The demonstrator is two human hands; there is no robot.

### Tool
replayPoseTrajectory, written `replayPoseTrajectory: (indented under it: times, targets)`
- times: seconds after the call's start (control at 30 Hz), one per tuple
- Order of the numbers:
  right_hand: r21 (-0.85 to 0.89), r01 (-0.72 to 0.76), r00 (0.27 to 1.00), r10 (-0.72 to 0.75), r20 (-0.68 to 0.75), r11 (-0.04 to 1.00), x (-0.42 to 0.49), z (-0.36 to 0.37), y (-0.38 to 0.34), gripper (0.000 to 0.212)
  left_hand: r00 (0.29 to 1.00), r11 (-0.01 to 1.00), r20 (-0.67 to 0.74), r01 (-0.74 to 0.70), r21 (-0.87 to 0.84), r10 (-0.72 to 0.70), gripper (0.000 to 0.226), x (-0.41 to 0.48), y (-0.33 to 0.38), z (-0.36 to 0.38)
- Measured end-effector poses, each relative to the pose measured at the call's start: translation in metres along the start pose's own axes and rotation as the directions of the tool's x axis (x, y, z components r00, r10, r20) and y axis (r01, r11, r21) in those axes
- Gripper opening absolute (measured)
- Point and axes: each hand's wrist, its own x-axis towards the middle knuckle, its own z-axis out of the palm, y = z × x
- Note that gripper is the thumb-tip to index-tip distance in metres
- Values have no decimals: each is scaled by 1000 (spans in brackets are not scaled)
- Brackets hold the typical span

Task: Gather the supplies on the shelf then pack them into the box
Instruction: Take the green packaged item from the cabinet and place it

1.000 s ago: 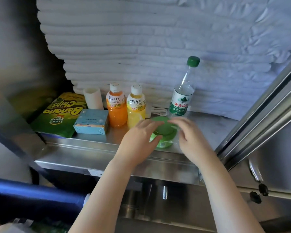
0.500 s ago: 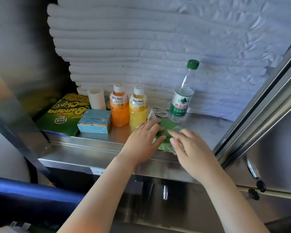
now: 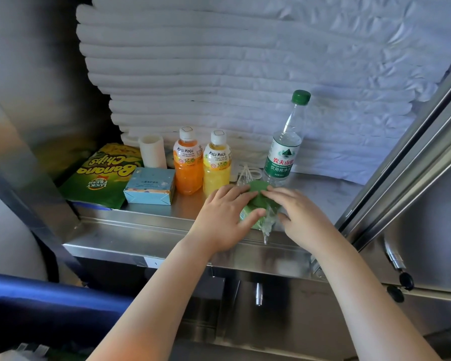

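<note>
Stainless-steel shelf point(image 3: 130, 227) set in a metal-walled recess. Far wall: stacked, crumpled white sheeting point(image 3: 245, 61). Right: slanting steel door frame point(image 3: 406, 162) above a steel panel point(image 3: 427, 243) bearing a handle. Near left: dark blue rail point(image 3: 50, 298). Light is soft, reflecting off the steel.

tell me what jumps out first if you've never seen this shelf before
Both hands meet at the shelf's front edge: the left hand and right hand close around a green item in clear wrap. Behind them stand an orange bottle and a yellow bottle side by side, with a taller water bottle to their right. At far left lies a banana chips bag, a blue box beside it.
</note>
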Motion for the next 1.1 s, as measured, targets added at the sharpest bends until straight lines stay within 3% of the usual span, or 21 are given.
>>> replayPoseTrajectory:
  times: [0.17, 0.27, 0.37, 0.57, 0.7, 0.8, 0.93, 1.03, 1.1]
  targets:
    - [15, -37, 999, 37, -8, 999, 5, -7, 1, 33, 995, 992, 0, -94, 88, 95, 86, -9, 11, 5]
    - [49, -93, 994, 95, -46, 994, 7, -10, -1, 19, 996, 992, -40, -77, 104, 81, 61, -3, 9, 8]
    - [56, -80, 990, 86, -114, 995, 7, -10, -2, 15, 992, 996, -120, -35, -87, 25, 26, 4, 6, 4]
    - [6, -76, 974, 75, -215, 997, 7, -4, -4, 3, 990, 991, -142, -41, -126, 23, 13, 17, -1, -6]
    - [71, -83, 951, 100, -291, 994, 7, 3, -4, 13, 984, 992, -180, -18, -124, -4, 27, 20, 0, -4]
    - [37, -77, 941, 85, -328, 996, 4, 8, -3, 16, 978, 997, -203, -65, -43, 55, 20, 22, 3, -4]
    - [-79, 53, 893, -83, -442, 995, -3, 15, -6, 22, 975, 982, -176, -108, 153, 134, 25, 21, 5, -4]
    - [-145, 111, 794, -176, -581, 983, -15, 24, -7, 26, 953, 963, -240, -127, 238, 185, 29, 19, 1, -2]
    - [-180, 186, 764, -257, -592, 966, -22, 29, -5, 28, 945, 954, -265, -114, 278, 190, 29, 16, -2, 1]
